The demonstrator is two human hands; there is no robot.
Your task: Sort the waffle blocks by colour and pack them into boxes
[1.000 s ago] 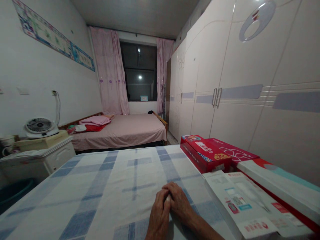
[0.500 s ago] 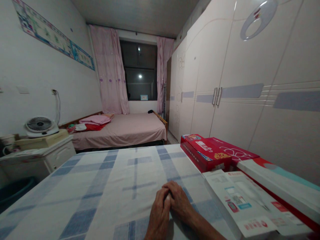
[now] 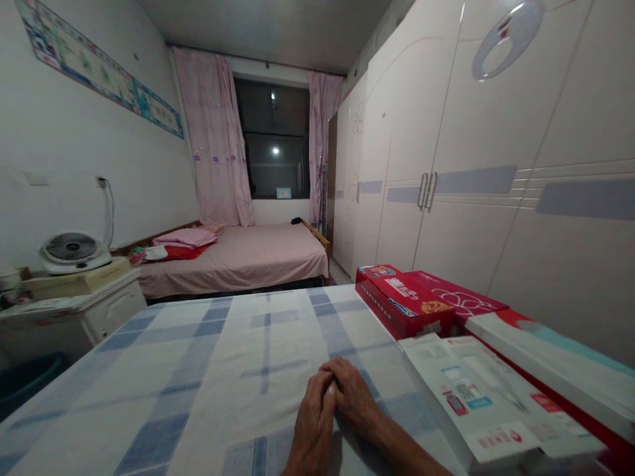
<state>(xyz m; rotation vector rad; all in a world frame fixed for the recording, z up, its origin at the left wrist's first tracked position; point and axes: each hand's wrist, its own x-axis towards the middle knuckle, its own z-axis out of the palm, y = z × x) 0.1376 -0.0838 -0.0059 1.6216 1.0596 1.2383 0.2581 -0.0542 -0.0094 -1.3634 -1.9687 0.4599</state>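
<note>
Left hand (image 3: 313,416) and right hand (image 3: 358,400) clasped, forearms entering from the near side. Fingers of both pressed together and bent, the two sets overlapping at the tips; whether they interlace, or enclose anything, cannot tell. Checked cloth (image 3: 213,370) lies directly beneath the hands, blue on white, spread flat over the table.

Room: ahead of the fingers and to their left, a broad stretch of cloth runs out to the far edge, with the bed (image 3: 258,251) beyond it. The left edge slants away from the fingers, well apart; past it, a white cabinet (image 3: 112,311) and a dark basin (image 3: 30,380).

Right side tighter. White printed carton (image 3: 496,403) near the right hand, its long left edge facing the fingers. Red box (image 3: 404,301) ahead and right of the fingertips, flat red box (image 3: 466,294) just beside it, farther right. Wardrobe (image 3: 461,132) stands behind these boxes.
</note>
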